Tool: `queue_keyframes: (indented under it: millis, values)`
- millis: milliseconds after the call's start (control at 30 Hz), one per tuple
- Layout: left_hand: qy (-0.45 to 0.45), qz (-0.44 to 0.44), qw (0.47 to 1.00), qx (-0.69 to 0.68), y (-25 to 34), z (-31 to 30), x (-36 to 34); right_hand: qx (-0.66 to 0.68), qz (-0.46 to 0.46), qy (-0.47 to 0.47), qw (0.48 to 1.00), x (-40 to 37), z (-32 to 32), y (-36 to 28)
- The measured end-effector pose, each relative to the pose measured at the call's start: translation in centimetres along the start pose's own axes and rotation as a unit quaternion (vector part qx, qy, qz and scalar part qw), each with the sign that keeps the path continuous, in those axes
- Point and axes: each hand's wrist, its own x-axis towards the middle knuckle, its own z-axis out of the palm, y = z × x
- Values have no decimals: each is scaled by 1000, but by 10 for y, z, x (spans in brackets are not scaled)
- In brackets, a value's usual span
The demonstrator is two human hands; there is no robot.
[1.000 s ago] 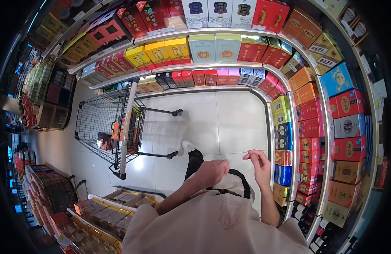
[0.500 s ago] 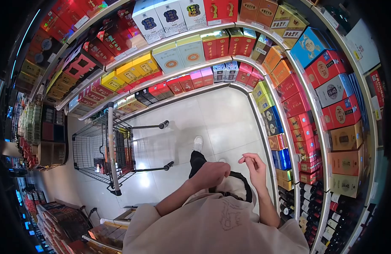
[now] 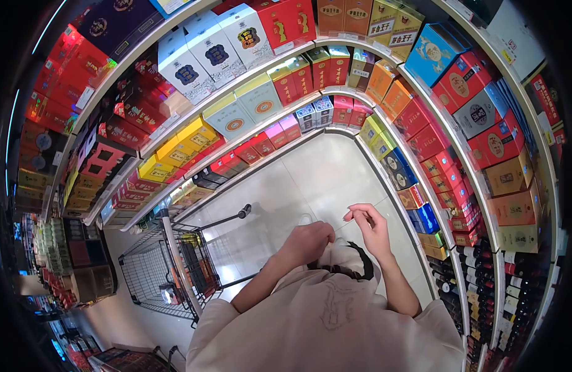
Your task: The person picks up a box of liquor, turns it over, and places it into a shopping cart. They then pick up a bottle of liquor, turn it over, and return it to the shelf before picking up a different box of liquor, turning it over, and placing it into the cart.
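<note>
My left hand [image 3: 307, 242] is held in front of my waist with its fingers curled in, and no object shows in it. To its right, my right hand [image 3: 371, 230] is raised with loosely bent fingers, some of them apart, and nothing between them. Neither hand touches the shelves. Left of my hands stands a wire shopping cart [image 3: 150, 271] with a pale push bar [image 3: 180, 257]; a few small items lie inside it, too small to name.
Curved shelves with boxed goods wrap around the front and right, including white boxes [image 3: 216, 53], yellow boxes [image 3: 177, 150] and a blue box [image 3: 436, 54]. Rows of bottles [image 3: 478, 288] lie at the lower right. Pale tiled floor [image 3: 335, 167] lies ahead.
My view has turned, so the shelves and cart sit rotated in it. The cart appears lower and a little to the right. Both hands keep nearly the same pose.
</note>
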Motion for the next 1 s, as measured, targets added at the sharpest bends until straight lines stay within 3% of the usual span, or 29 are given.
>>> queue_keyframes:
  millis: [200,300,433,533,600,833,1000]
  values:
    - [-14,21,998,54,-43,-57,15,16,-6,-11,1000,38,57,5]
    - [-73,-25,996,44,-57,-82,14,10,-1,-11,1000,54,77,4]
    - [-64,-31,997,-3,-80,-105,24,30,-11,29,999,71,87,13]
    - [-8,-58,995,-82,-81,-121,48,46,-6,58,997,86,84,16]
    - [43,-29,995,-87,-87,-130,71,45,1,70,997,99,80,16]
    - [78,-67,980,-170,-122,-180,179,102,-27,145,984,190,45,27]
    - [119,-81,981,-132,-129,-220,285,115,-20,115,987,295,11,27]
